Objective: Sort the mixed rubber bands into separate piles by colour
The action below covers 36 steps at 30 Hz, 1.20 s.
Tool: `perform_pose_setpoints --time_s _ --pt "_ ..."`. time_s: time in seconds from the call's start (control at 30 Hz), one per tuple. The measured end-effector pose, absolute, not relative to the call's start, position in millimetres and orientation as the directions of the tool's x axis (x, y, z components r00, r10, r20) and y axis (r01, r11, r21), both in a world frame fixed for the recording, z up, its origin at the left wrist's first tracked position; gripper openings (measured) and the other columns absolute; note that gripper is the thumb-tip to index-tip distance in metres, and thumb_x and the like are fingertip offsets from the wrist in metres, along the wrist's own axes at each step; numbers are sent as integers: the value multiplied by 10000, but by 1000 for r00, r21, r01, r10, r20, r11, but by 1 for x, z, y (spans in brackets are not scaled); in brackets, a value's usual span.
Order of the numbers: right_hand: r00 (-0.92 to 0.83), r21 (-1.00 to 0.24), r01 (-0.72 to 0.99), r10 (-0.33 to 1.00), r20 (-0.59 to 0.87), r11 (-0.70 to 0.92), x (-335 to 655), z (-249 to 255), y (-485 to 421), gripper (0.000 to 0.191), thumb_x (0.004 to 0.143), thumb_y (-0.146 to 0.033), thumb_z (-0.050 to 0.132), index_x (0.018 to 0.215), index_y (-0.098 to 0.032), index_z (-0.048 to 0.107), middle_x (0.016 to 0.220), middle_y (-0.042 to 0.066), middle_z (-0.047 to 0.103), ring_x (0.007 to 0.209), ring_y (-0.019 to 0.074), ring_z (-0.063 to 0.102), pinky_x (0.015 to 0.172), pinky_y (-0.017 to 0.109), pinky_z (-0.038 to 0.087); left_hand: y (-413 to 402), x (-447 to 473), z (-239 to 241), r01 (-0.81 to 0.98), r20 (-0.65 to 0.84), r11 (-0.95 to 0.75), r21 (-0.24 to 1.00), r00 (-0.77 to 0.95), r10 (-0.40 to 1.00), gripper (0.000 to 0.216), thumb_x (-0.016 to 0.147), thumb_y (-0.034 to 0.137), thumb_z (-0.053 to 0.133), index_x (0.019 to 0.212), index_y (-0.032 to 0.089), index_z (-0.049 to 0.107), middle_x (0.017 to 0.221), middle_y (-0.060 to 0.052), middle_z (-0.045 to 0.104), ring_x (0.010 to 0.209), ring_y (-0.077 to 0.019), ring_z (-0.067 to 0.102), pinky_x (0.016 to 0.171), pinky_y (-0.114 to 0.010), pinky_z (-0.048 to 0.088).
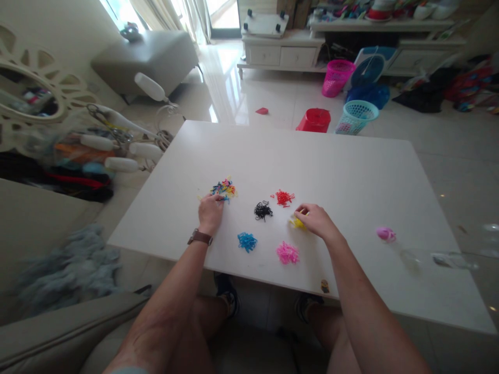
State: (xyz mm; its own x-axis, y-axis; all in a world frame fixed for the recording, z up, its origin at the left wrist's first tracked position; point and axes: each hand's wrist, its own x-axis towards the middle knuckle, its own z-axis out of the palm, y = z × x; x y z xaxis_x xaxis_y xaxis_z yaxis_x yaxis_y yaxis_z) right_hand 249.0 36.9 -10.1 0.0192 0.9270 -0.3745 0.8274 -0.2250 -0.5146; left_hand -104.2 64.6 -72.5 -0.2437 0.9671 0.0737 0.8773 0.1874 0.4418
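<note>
At the left, my left hand [211,214] reaches the edge of a pile of mixed-colour small rubber bands [225,186]. Its fingers are pinched, with a bit of blue band at the tips. My right hand [315,220] is closed over the yellow rubber bands [298,223], partly hiding them; yellow shows at its fingertips. Between the hands lie heaps sorted by colour: black rubber bands [263,210], red rubber bands [284,198], blue rubber bands [247,241] and pink rubber bands [287,253].
The white table [331,161] carries a pink-purple object [385,234] and a clear glass-like item [454,260] at the right. A small sticker [325,285] is by the near edge. Beyond the far edge stand a red bin [315,120] and a light-blue basket [356,117].
</note>
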Motion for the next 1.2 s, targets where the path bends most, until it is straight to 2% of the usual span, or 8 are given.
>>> perform_pose_setpoints --time_s 0.17,0.43,0.63,0.77,0.93,1.07,1.2 --pt "12 -515 827 922 -386 -226 247 -9 36 193 815 -339 608 894 -235 750 917 34 767 822 182 664 711 258 439 66 -107 -72 851 49 222 476 -277 960 191 879 264 583 895 198 761 1004 -102 722 885 -237 660 835 -342 492" --pt "11 -505 835 925 -380 -217 248 -9 35 196 817 -332 613 903 -225 753 918 44 769 823 184 665 718 260 434 72 -111 -68 789 -13 311 529 -359 933 206 892 237 568 970 165 744 939 -112 764 873 -228 694 812 -311 490" --pt "-2 -517 827 918 -395 -221 248 -12 36 186 810 -343 614 884 -233 744 916 44 763 800 180 660 691 258 429 72 -119 -65 821 -33 312 478 -338 941 168 842 246 636 897 178 779 982 -113 773 849 -235 701 822 -323 501" --pt "-19 -522 826 916 -400 -210 249 -14 35 197 807 -353 610 893 -236 744 920 49 763 813 188 666 705 266 436 70 -122 -66 832 -52 318 454 -332 942 179 812 243 671 931 174 786 983 -121 775 905 -262 703 854 -339 502" --pt "-14 -511 832 914 -406 -215 249 -14 35 205 802 -366 606 894 -243 742 922 46 762 810 192 668 702 271 438 69 -121 -65 829 -83 346 440 -346 935 161 833 234 638 909 174 767 993 -141 767 919 -271 701 839 -346 502" --pt "-13 -515 830 915 -402 -215 249 -14 35 206 803 -367 607 894 -242 743 924 49 763 811 193 669 703 272 441 72 -120 -62 788 -90 375 487 -382 920 154 848 238 620 918 166 737 956 -142 763 878 -262 698 805 -341 499" --pt "-20 -517 831 918 -396 -205 250 -16 35 202 807 -363 608 893 -240 743 921 48 767 809 192 672 705 272 444 76 -119 -57 720 -51 343 603 -394 918 128 829 210 623 906 158 712 905 -119 760 815 -228 693 762 -310 499"
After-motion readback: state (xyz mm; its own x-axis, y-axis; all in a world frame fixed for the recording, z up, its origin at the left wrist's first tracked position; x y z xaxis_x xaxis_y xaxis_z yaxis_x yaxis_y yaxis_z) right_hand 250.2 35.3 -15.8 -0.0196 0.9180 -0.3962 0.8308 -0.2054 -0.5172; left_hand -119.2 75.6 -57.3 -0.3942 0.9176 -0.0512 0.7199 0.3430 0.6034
